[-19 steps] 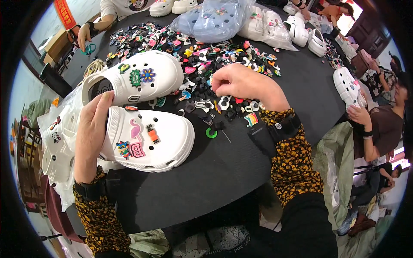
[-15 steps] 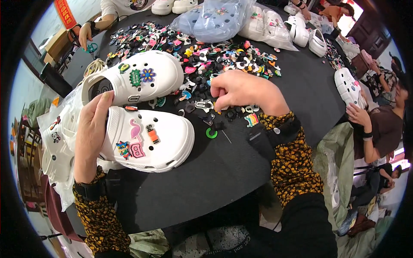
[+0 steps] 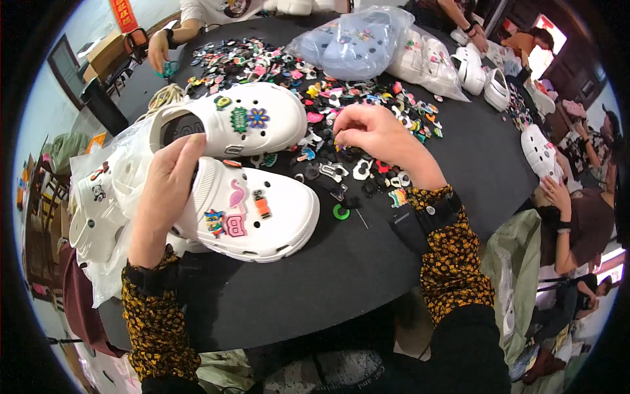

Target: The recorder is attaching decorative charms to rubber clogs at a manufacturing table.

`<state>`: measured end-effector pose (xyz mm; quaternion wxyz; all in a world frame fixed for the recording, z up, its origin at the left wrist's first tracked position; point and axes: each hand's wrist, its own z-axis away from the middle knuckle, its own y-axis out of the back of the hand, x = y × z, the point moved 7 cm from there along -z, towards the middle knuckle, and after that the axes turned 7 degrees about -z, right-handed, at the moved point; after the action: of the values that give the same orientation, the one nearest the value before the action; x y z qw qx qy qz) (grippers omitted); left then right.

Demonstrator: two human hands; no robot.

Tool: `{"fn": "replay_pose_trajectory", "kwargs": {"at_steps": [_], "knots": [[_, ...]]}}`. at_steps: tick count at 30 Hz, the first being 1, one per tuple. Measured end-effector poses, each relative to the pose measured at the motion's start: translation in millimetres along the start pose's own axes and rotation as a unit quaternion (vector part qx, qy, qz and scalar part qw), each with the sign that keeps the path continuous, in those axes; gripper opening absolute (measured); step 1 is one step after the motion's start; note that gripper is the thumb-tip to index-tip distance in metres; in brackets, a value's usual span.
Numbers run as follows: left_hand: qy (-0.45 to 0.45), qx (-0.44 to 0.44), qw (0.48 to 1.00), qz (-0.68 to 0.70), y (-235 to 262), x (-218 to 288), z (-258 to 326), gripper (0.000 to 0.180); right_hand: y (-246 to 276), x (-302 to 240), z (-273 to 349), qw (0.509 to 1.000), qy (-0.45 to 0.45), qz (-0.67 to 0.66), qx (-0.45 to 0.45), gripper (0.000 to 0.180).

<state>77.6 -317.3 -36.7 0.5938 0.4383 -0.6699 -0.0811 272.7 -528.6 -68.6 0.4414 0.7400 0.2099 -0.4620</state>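
Note:
My left hand (image 3: 167,197) grips a pair of white clogs at their heel ends, thumb on top. The far clog (image 3: 282,125) carries avocado, green starburst and blue flower charms. On the near clog (image 3: 282,213) sit a pink flamingo, a pink letter, a cartoon figure and an orange charm. My right hand (image 3: 380,134) is closed in a pinch over the near side of a heap of loose shoe charms (image 3: 361,98). Whatever is between its fingertips is too small to make out. A green ring (image 3: 341,211) and a thin pin lie on the black table below it.
More white clogs in clear plastic (image 3: 95,217) lie at the left. Bagged blue clogs (image 3: 354,49) and bagged white clogs (image 3: 430,59) stand beyond the heap. Across the table a person's hand (image 3: 159,51) holds teal scissors; at right another person holds a white clog (image 3: 541,154).
The whole view has shifted, so the table and clogs appear further right. My right hand has risen off the charms toward the far side, its fingers drawn together. The left hand keeps its grip.

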Motion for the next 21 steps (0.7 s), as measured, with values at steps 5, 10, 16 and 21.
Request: {"fn": "replay_pose_trajectory", "kwargs": {"at_steps": [5,10,16,21], "knots": [[-0.03,0.014,0.999,-0.001,-1,-4,-1,0.035,-8,-17,-11,0.982,0.028,-0.18,0.051,0.012],[-0.065,0.026,0.998,0.005,2,10,0,0.034,-28,-71,-44,0.993,0.064,-0.081,0.052,0.018],[-0.056,0.031,0.998,0.003,2,12,-2,0.034,-49,-83,-72,0.979,0.164,0.068,0.096,0.014],[-0.058,0.026,0.998,-0.009,5,12,-3,0.034,-52,-95,-63,0.929,0.262,0.203,0.162,0.009]]}}
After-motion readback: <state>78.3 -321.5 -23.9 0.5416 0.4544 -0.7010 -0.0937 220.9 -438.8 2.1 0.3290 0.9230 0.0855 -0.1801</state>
